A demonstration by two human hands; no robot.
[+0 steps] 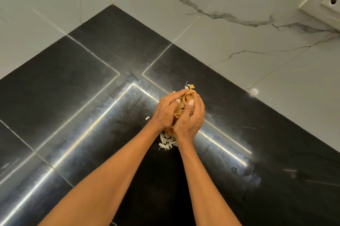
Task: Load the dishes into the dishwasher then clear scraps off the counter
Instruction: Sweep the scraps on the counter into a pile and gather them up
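I see my left hand (168,110) and right hand (191,117) cupped together, fingers curled round a bundle of scraps (185,99) over the black counter (73,96).

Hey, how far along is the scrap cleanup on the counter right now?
Mostly gathered: the black counter shows no dishes, though the dishwasher is out of view. In hand: the left hand and right hand cup a bundle of orange-brown peels. Left: white shreds under the wrists, one stray white bit, then binning it all.
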